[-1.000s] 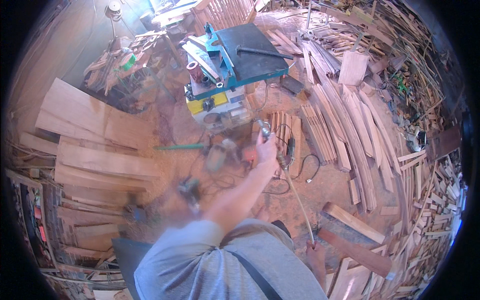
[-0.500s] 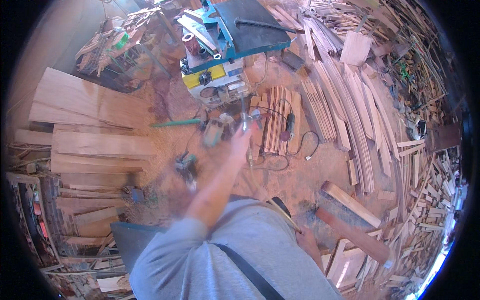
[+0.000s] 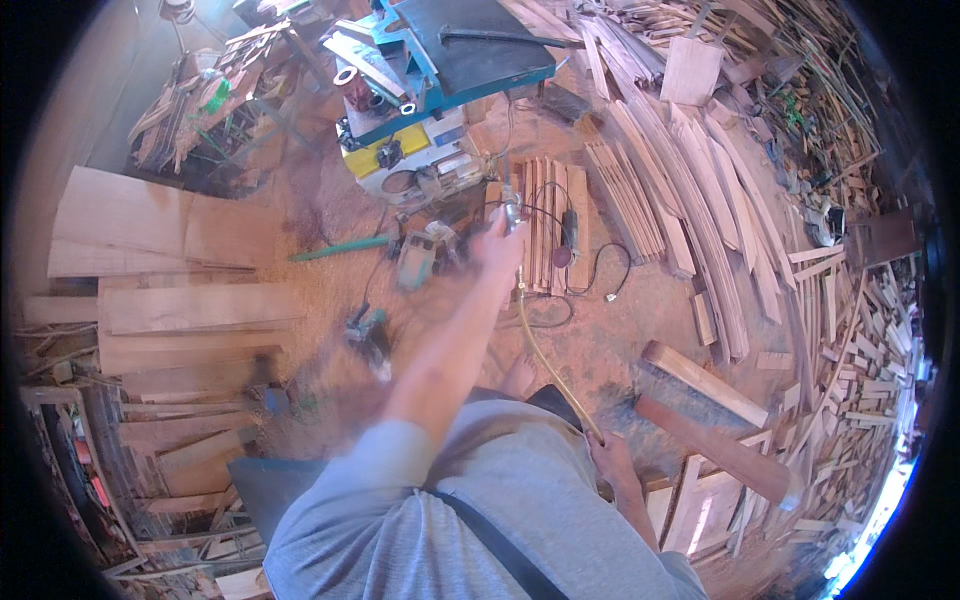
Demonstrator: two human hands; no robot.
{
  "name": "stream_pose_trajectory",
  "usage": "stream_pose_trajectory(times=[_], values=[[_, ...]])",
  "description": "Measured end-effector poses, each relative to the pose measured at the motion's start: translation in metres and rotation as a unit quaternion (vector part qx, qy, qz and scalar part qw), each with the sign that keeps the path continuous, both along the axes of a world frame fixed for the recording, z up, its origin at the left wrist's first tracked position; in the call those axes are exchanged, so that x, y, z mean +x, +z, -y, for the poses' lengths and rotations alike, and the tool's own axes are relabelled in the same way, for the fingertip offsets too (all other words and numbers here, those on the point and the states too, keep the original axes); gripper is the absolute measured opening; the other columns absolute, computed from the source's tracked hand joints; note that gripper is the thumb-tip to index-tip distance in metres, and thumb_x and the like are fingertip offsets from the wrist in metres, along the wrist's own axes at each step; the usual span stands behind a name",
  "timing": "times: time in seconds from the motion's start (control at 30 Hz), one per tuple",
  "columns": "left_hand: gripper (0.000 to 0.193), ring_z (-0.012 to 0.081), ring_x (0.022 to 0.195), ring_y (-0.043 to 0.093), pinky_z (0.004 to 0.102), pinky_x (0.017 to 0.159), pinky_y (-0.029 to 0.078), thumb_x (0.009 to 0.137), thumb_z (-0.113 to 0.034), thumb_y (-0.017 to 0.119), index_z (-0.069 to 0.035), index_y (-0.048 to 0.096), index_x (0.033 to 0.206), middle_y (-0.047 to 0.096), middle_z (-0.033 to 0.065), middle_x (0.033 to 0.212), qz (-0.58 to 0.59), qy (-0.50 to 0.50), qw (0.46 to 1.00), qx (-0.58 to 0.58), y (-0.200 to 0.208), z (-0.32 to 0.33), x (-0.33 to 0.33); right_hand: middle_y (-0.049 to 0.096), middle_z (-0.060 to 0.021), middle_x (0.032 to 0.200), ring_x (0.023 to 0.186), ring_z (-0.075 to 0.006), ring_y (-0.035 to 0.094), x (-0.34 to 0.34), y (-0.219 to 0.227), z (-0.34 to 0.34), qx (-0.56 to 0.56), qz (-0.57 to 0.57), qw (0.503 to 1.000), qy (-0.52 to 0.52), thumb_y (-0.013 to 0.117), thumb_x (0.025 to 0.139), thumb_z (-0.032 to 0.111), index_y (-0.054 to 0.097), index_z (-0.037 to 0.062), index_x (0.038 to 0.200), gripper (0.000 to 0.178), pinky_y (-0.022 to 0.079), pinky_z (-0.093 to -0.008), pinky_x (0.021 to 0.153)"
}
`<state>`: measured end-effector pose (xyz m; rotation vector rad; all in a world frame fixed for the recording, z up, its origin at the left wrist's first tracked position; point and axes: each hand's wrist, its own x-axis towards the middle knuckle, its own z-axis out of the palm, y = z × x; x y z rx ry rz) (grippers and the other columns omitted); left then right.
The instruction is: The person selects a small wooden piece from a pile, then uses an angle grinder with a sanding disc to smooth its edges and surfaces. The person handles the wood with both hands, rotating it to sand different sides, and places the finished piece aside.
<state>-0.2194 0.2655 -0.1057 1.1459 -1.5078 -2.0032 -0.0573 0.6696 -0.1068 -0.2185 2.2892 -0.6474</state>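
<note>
My left arm reaches forward, and my left hand (image 3: 497, 248) is wrapped round a silver air gun (image 3: 513, 214). A thin yellow hose (image 3: 543, 355) runs from the gun back toward my body. Low on the right, my right hand (image 3: 607, 455) grips that hose beside my waist. Past the gun lies a stack of narrow boards (image 3: 540, 235), with a corded power tool (image 3: 570, 235) on it. Left of my left hand, a green-and-grey power tool (image 3: 415, 258) sits on the dusty floor. Motion blurs the left fingers slightly.
A blue machine table (image 3: 480, 50) stands ahead. Wide planks (image 3: 190, 305) lie on the left, long boards (image 3: 690, 210) on the right. Another power tool (image 3: 368, 335) and a green bar (image 3: 340, 248) are on the floor. Two thick timbers (image 3: 710, 385) lie at right.
The left hand and air gun have swung right, from before the machine's base toward the board stack. More of the yellow hose shows, bowed between the hands. The whole view has shifted slightly.
</note>
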Motion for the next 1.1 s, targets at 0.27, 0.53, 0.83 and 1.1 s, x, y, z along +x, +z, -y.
stream_pose_trajectory(times=[0.27, 0.53, 0.83, 1.1], values=[[0.067, 0.0086, 0.053, 0.049, 0.0271, 0.042, 0.039, 0.09, -0.003, 0.068, -0.011, 0.042, 0.151, 0.058, -0.0009, 0.083, -0.025, -0.009, 1.0, -0.008, -0.042, -0.008, -0.078, 0.063, -0.0273, 0.073, 0.069, -0.0416, 0.063, 0.008, -0.026, 0.04, -0.052, 0.033, 0.993, -0.106, 0.063, 0.096, 0.045, 0.063, -0.0029, 0.082, 0.05, 0.048, -0.0484, 0.063], [0.045, 0.01, 0.054, 0.05, 0.0264, 0.043, 0.04, 0.092, 0.0, 0.063, -0.013, 0.052, 0.133, 0.056, 0.0009, 0.078, 0.121, -0.067, 0.984, -0.11, -0.118, 0.056, -0.072, 0.062, -0.0252, 0.07, 0.066, -0.0415, 0.063, 0.003, -0.073, 0.074, -0.184, 0.096, 0.958, -0.196, 0.07, 0.091, 0.038, 0.061, -0.0032, 0.079, 0.044, 0.049, -0.0482, 0.061], [0.028, 0.0114, 0.058, 0.05, 0.0277, 0.049, 0.043, 0.093, -0.005, 0.064, -0.002, 0.057, 0.12, 0.057, 0.0027, 0.08, 0.147, -0.099, 0.933, -0.312, -0.119, 0.054, -0.108, 0.064, -0.0173, 0.067, 0.058, -0.0354, 0.066, -0.012, -0.118, 0.079, -0.291, 0.03, 0.933, -0.208, 0.066, 0.095, 0.03, 0.059, 0.0013, 0.075, 0.036, 0.053, -0.0444, 0.051], [0.012, 0.0114, 0.059, 0.05, 0.0288, 0.05, 0.042, 0.095, -0.008, 0.062, -0.008, 0.061, 0.107, 0.054, 0.001, 0.076, 0.157, -0.087, 0.923, -0.341, -0.109, 0.044, -0.128, 0.061, -0.0169, 0.072, 0.058, -0.0367, 0.063, -0.022, -0.121, 0.079, -0.319, 0.031, 0.925, -0.203, 0.067, 0.094, 0.017, 0.058, -0.001, 0.077, 0.026, 0.049, -0.047, 0.052]])
